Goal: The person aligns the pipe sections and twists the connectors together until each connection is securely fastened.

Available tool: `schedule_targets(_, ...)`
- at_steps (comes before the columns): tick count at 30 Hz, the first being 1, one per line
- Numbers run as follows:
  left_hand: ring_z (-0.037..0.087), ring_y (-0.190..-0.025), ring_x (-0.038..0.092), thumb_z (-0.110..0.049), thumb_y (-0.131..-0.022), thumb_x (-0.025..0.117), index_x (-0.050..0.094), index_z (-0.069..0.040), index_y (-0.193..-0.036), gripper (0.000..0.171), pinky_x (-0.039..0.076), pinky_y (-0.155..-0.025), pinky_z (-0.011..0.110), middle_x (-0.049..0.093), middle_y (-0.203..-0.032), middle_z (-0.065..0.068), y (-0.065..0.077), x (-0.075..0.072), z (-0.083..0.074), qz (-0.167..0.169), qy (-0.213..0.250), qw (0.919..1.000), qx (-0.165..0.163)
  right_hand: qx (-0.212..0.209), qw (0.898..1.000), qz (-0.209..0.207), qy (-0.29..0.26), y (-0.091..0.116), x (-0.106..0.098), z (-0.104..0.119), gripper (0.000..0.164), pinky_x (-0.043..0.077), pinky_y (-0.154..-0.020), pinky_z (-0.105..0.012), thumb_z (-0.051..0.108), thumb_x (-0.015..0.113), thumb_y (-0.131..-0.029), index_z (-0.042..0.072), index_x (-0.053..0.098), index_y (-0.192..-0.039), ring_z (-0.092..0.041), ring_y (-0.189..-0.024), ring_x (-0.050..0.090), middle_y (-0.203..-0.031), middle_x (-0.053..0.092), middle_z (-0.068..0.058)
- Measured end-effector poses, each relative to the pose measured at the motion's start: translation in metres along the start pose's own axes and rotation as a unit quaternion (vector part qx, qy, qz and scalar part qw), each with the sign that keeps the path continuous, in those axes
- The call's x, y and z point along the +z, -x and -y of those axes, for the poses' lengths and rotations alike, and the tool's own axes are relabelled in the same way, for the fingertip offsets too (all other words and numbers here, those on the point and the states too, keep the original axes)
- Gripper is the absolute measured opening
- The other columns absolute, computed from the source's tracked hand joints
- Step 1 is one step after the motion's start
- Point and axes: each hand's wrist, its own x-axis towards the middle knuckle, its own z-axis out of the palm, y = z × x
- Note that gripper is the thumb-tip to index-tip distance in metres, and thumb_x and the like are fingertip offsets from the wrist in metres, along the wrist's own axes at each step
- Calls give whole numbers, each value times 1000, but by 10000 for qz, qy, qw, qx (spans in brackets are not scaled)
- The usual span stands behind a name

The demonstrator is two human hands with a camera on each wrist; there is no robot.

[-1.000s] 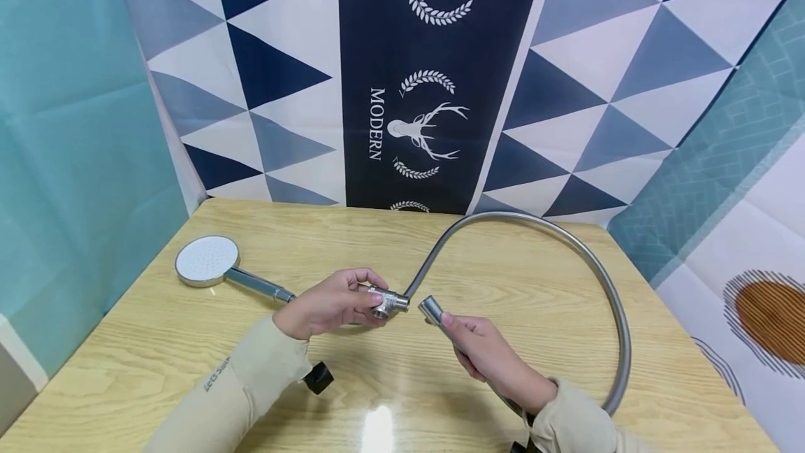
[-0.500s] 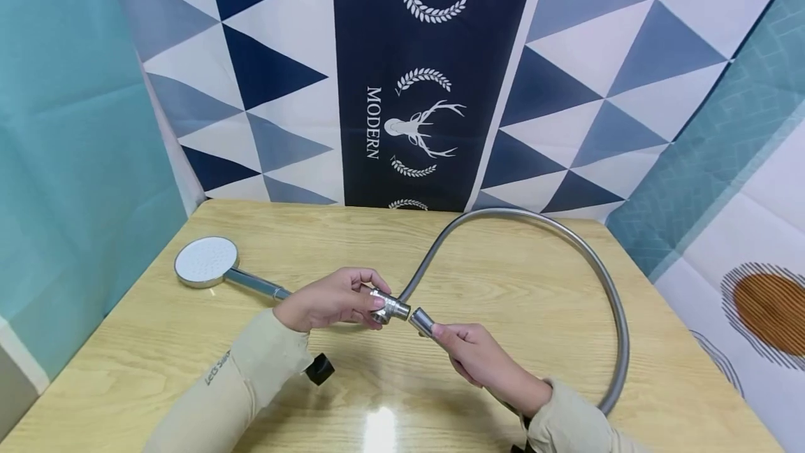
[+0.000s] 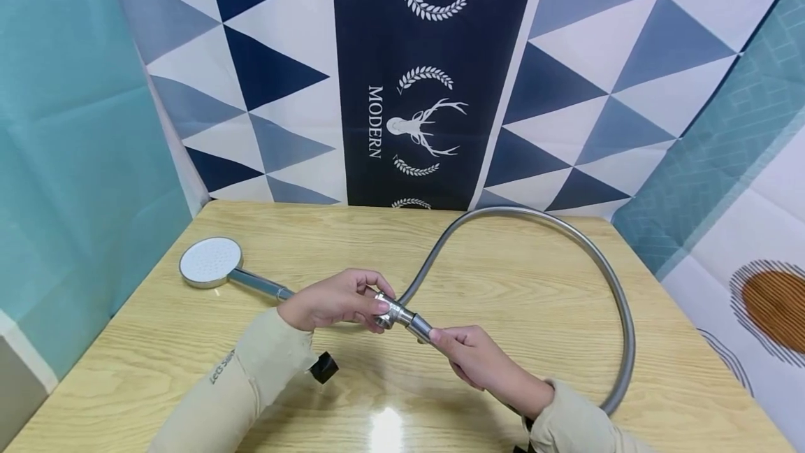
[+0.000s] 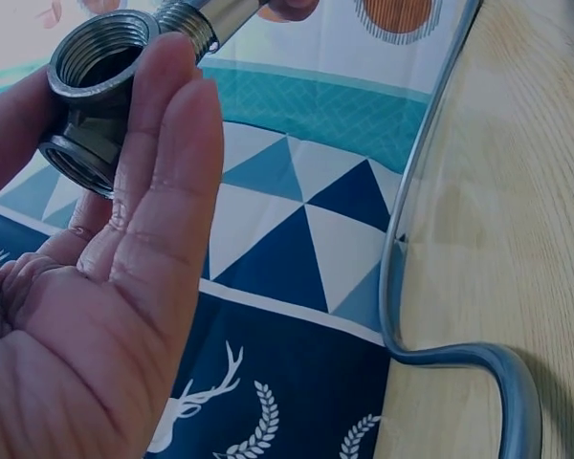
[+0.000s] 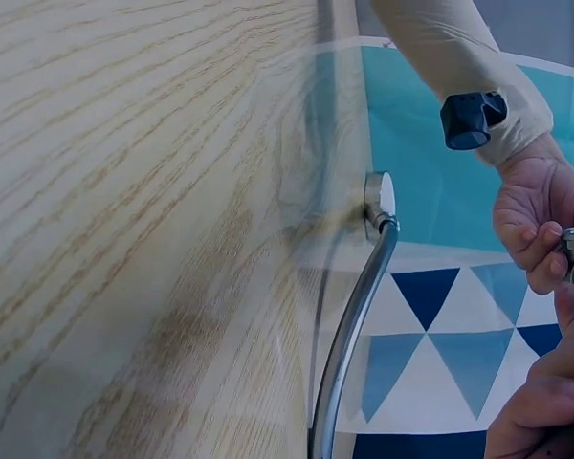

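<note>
My left hand (image 3: 342, 299) pinches a silver T-shaped threaded pipe fitting (image 3: 391, 312) between thumb and fingers, above the table's middle. The left wrist view shows two of the tee's ringed openings, and its threaded end points toward a smooth metal sleeve (image 4: 237, 13). That sleeve is the hose end connector (image 3: 420, 328), which my right hand (image 3: 483, 361) grips with the thumb along it. Connector and tee meet in line, the sleeve's mouth right at the threaded end. In the right wrist view my right hand (image 5: 555, 392) is cut off by the frame edge.
The grey shower hose (image 3: 619, 292) loops across the right half of the wooden table (image 3: 534, 278). A hand shower (image 3: 211, 259) with a white face lies at the left, its handle pointing toward my left wrist. Patterned cloths (image 3: 270, 103) hang behind and beside the table.
My right hand has moved left with the hose connector, closing the gap to the tee. The left hand keeps its grip on the tee, nearly in place, tilting it slightly.
</note>
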Motion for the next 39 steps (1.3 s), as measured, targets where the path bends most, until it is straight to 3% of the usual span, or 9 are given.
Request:
schedule_targets(8, 14, -72, 67, 2, -91, 60, 57, 5, -102, 12, 56, -73, 33, 69, -82, 3, -1, -1, -1, -23, -237, 9997, -99, 85, 10000, 18, 26, -3, 3, 1, 44, 22, -32, -16, 29, 49, -101, -11, 64, -108, 0, -33, 28, -43, 36, 7)
schedule_targets(13, 11, -65, 66, 5, -91, 59, 57, 10, -100, 10, 56, -67, 30, 68, -78, 2, -2, 0, -3, 74, -529, 9985, -88, 44, 9996, 254, 64, -2, 1, -1, 43, 23, -33, -16, 28, 48, -101, -10, 65, -106, 1, -33, 29, -43, 36, 8)
schedule_targets(17, 11, -63, 65, 6, -91, 58, 56, 11, -99, 9, 57, -69, 33, 69, -79, 2, -3, 2, 0, 136, -679, 9976, -63, 103, 9992, 368, 79, -1, -2, 1, 39, 33, -37, -18, 25, 48, -102, -11, 64, -101, -3, -39, 38, -48, 43, 5)
schedule_targets(20, 11, -63, 66, 6, -91, 59, 56, 11, -99, 10, 57, -71, 36, 70, -81, 5, -5, 4, 1, 124, -742, 9971, -73, 157, 9995, 209, 164, -1, -1, 5, 30, 42, -45, -21, 19, 50, -101, -10, 59, -105, -9, -49, 49, -60, 51, 0)
schedule_targets(23, 11, -62, 65, 7, -90, 60, 56, 12, -98, 11, 57, -70, 37, 70, -82, 9, -7, 5, 2, 146, -808, 9966, -63, 202, 9996, -49, 166, 1, 4, 8, 24, 44, -50, -23, 14, 52, -100, -7, 53, -111, -12, -57, 51, -70, 54, -4)
schedule_targets(31, 11, -62, 66, 8, -90, 58, 54, 13, -99, 11, 57, -70, 39, 70, -83, 11, -7, 3, 3, 140, -856, 9962, 52, 32, 9941, -1083, 12, 0, 17, 9, 20, 35, -47, -19, 7, 61, -93, -9, 57, -105, -6, -54, 42, -69, 51, -2)
schedule_targets(39, 11, -63, 66, 7, -91, 58, 55, 11, -99, 10, 57, -68, 32, 70, -82, 7, -7, 1, 2, 100, -833, 9965, -33, 152, 9895, -1436, -66, -1, 20, 10, 26, 37, -47, -19, 2, 74, -81, -10, 63, -101, -6, -54, 44, -67, 54, -1)
